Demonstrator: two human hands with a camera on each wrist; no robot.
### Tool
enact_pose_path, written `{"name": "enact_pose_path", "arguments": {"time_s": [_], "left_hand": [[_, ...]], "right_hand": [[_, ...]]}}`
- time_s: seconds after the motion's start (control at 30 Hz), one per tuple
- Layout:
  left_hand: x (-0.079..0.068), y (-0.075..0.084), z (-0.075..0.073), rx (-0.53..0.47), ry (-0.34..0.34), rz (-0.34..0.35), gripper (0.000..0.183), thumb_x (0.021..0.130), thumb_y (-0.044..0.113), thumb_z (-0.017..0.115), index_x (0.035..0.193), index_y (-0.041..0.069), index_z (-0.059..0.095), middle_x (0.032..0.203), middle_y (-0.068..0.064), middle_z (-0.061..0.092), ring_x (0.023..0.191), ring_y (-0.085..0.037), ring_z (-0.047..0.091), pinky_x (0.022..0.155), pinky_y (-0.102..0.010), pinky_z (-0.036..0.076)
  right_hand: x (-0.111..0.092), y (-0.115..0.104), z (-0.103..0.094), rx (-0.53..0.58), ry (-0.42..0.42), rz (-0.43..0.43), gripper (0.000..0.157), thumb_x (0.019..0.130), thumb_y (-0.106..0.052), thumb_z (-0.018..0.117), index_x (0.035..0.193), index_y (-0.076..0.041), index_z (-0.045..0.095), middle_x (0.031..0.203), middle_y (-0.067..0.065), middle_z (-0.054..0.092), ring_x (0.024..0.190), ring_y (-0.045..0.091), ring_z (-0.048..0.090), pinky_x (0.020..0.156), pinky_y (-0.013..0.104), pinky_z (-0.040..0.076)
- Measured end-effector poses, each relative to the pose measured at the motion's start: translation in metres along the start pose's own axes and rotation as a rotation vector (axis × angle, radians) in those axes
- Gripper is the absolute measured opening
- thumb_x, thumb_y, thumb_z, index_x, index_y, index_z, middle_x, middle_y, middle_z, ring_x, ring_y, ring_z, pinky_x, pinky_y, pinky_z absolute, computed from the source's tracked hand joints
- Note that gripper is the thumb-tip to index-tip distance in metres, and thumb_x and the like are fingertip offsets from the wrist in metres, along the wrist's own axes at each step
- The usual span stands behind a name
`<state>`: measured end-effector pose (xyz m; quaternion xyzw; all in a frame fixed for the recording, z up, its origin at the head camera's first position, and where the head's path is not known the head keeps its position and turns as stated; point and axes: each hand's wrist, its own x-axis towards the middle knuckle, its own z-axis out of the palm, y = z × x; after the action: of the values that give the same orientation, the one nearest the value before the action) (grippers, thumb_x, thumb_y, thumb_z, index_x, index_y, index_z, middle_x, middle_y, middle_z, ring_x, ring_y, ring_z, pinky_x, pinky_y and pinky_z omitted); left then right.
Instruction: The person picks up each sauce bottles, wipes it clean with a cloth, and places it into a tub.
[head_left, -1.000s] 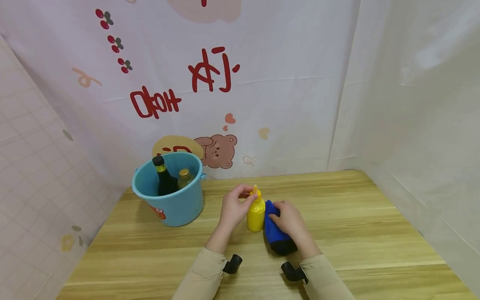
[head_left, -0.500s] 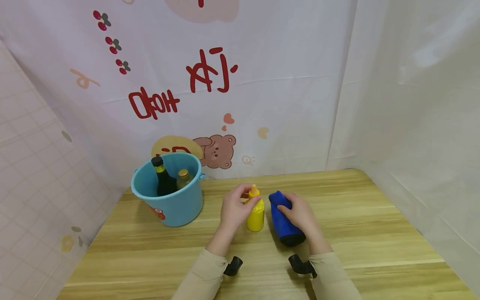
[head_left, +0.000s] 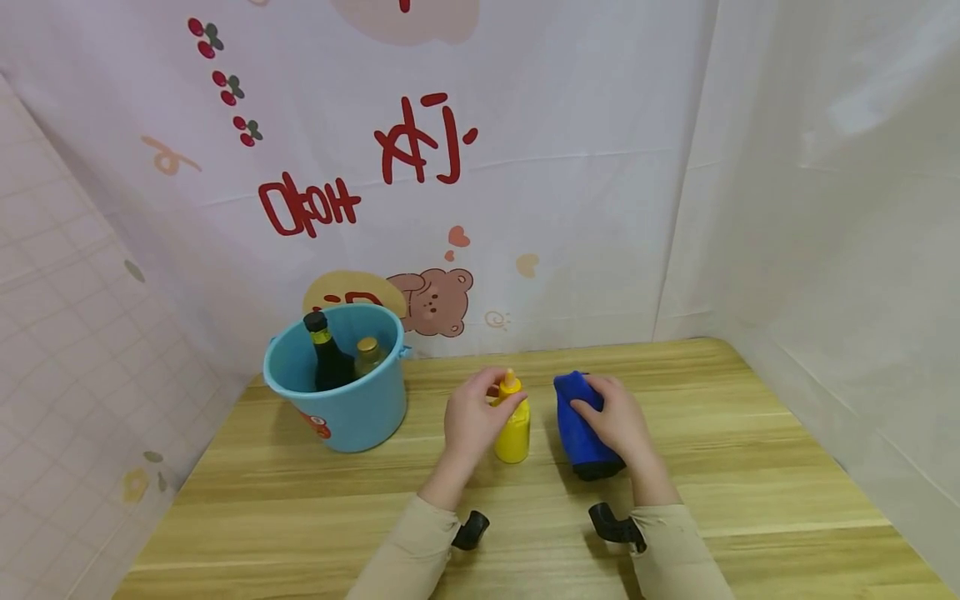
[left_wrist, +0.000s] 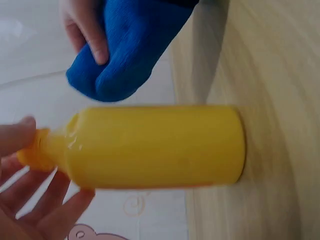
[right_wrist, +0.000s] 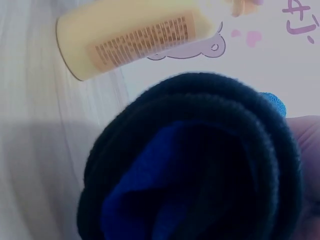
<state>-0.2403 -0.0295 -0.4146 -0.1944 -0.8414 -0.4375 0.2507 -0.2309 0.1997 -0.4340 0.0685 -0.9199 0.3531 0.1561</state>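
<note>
A yellow squeeze bottle with a pointed nozzle stands upright on the wooden table. My left hand pinches it at the cap, thumb on one side and fingers on the other, as the left wrist view shows. To its right, my right hand grips a blue cloth, bunched into a roll with a black edge. Seen from the right wrist, the black hem forms a hollow, layered opening. A gap separates cloth and bottle. A printed barcode-like label shows on the bottle's side.
At the table's left stands a light blue bucket holding a dark bottle with a black cap and a second bottle with a gold cap. A printed curtain hangs behind the wooden table.
My right hand has carried the blue cloth away from the bottle, to the right and slightly farther back. The left hand keeps hold of the bottle cap in about the same place.
</note>
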Motion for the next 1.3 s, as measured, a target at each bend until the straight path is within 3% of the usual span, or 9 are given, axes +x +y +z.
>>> {"name": "enact_pose_path", "arguments": {"time_s": [0.17,0.37,0.63,0.83,1.0,1.2,1.3], "left_hand": [[0.006,-0.002,-0.010,-0.105,-0.156,-0.026,0.029,0.084,0.017,0.081,0.109,0.007,0.071,0.101,-0.004,0.070,0.088,-0.022,0.070,0.078,-0.039,0.059],[0.012,-0.004,-0.019,-0.149,-0.303,-0.092,0.028,0.090,0.011,0.074,0.117,0.009,0.067,0.110,-0.005,0.070,0.100,-0.022,0.066,0.083,-0.033,0.057],[0.017,-0.006,-0.026,-0.175,-0.401,-0.116,0.025,0.095,0.007,0.066,0.120,0.010,0.064,0.118,-0.004,0.068,0.106,-0.022,0.063,0.089,-0.037,0.055],[0.020,-0.009,-0.028,-0.210,-0.470,-0.120,0.024,0.098,0.005,0.062,0.121,0.010,0.063,0.124,-0.007,0.066,0.110,-0.024,0.061,0.093,-0.042,0.052],[0.019,-0.007,-0.028,-0.192,-0.432,-0.094,0.028,0.096,0.006,0.065,0.124,0.008,0.062,0.121,-0.009,0.066,0.108,-0.027,0.062,0.090,-0.041,0.054],[0.012,0.001,-0.029,-0.210,-0.267,-0.129,0.031,0.090,0.014,0.074,0.119,0.007,0.066,0.112,-0.010,0.069,0.105,-0.032,0.065,0.084,-0.044,0.056],[0.011,0.002,-0.028,-0.192,-0.216,-0.126,0.028,0.088,0.016,0.077,0.114,0.009,0.069,0.106,-0.008,0.071,0.099,-0.032,0.067,0.081,-0.044,0.057]], "right_hand": [[0.001,0.002,-0.001,0.000,0.008,0.009,0.045,0.091,-0.015,0.072,0.129,0.006,0.060,0.125,0.029,0.057,0.113,0.047,0.056,0.094,0.061,0.045],[0.001,0.000,0.000,0.012,0.028,-0.014,0.044,0.091,-0.015,0.073,0.128,0.006,0.061,0.123,0.029,0.058,0.111,0.047,0.057,0.093,0.061,0.046],[0.001,-0.007,0.003,0.048,0.020,0.000,0.045,0.092,-0.017,0.072,0.131,0.004,0.060,0.127,0.026,0.057,0.114,0.045,0.056,0.094,0.061,0.046],[0.000,-0.018,0.003,0.100,0.067,-0.028,0.045,0.091,-0.017,0.073,0.130,0.002,0.061,0.127,0.023,0.058,0.116,0.043,0.056,0.094,0.061,0.046],[-0.002,-0.032,0.001,0.145,0.125,-0.063,0.042,0.090,-0.015,0.075,0.127,0.000,0.063,0.125,0.021,0.059,0.113,0.041,0.058,0.093,0.059,0.048],[0.000,-0.050,0.002,0.180,0.174,-0.110,0.041,0.087,-0.013,0.077,0.124,0.000,0.065,0.123,0.022,0.061,0.110,0.040,0.060,0.090,0.058,0.050],[0.003,-0.058,0.006,0.181,0.171,-0.122,0.044,0.087,-0.014,0.078,0.127,-0.002,0.064,0.123,0.022,0.061,0.109,0.040,0.060,0.090,0.058,0.050]]}}
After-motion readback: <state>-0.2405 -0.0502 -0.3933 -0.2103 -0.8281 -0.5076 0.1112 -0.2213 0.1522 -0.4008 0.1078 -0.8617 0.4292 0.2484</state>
